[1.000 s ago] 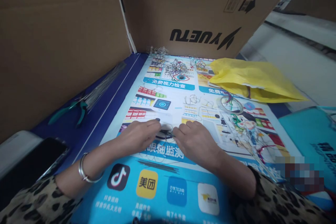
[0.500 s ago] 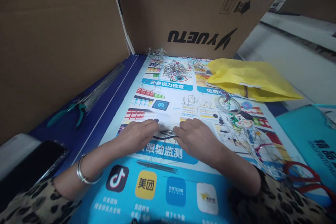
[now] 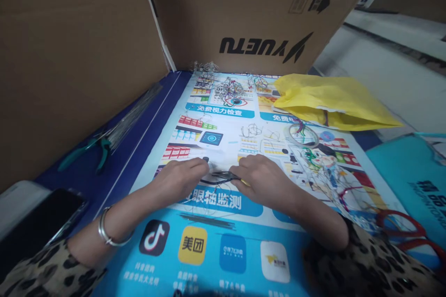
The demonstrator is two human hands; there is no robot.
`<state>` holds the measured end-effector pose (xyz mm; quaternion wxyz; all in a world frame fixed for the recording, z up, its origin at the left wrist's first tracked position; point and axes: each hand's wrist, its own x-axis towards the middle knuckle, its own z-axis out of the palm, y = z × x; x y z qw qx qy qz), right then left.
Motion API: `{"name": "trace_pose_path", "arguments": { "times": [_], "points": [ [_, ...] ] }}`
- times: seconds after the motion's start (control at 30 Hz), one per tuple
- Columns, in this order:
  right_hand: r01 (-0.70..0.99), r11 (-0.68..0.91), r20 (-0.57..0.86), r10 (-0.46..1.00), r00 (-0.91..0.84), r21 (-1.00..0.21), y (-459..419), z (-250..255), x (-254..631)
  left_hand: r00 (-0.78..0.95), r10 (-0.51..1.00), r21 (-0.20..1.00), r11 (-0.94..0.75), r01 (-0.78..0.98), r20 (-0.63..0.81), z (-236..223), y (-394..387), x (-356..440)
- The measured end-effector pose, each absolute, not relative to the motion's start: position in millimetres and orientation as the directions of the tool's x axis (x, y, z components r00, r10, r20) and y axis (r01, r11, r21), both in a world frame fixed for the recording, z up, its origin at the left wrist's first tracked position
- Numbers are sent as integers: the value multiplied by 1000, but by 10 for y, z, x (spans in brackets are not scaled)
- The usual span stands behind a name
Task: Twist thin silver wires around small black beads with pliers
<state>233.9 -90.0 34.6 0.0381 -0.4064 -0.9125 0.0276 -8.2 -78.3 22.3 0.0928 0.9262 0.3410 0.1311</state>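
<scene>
My left hand [image 3: 183, 177] is closed, its fingertips pinching an end of thin dark wire [image 3: 215, 181] just above the printed sheet. Opposite it, my right hand [image 3: 261, 180] is closed around a slim, dark metallic piece [image 3: 225, 175] that points toward the left hand. A bit of yellow shows under the right fingers; whether it belongs to that piece I cannot tell. Both hands are a short gap apart. Below them lie several short dark straight rods [image 3: 207, 221]. Fingers hide most of what is held.
Green-handled pliers [image 3: 101, 148] and a bundle of straight wires [image 3: 134, 113] lie left, near a black phone [image 3: 45, 220]. Tangled wire [image 3: 228, 90] sits at the back before a cardboard box [image 3: 237, 9]. A yellow bag [image 3: 324, 97], a clear ring [image 3: 315, 137] and red-handled scissors [image 3: 404, 222] are right.
The dark metallic piece and a bit of yellow now show at my right fingertips. The hands have barely moved; the whole view has shifted slightly.
</scene>
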Motion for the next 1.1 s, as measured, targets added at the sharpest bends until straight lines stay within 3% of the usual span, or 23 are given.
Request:
{"name": "trace_pose_path", "arguments": {
  "times": [0.33,0.7,1.1],
  "points": [
    [673,739,133,671,-729,-35,-853,254,2374,745,638,280,-764,581,194,202,-772,-90],
    [609,786,190,585,-788,106,-881,258,2338,760,584,253,-811,528,285,148,-769,-116],
    [645,764,106,642,-759,-14,-878,272,2389,762,591,273,-804,529,266,106,-749,-146]
  ]
}}
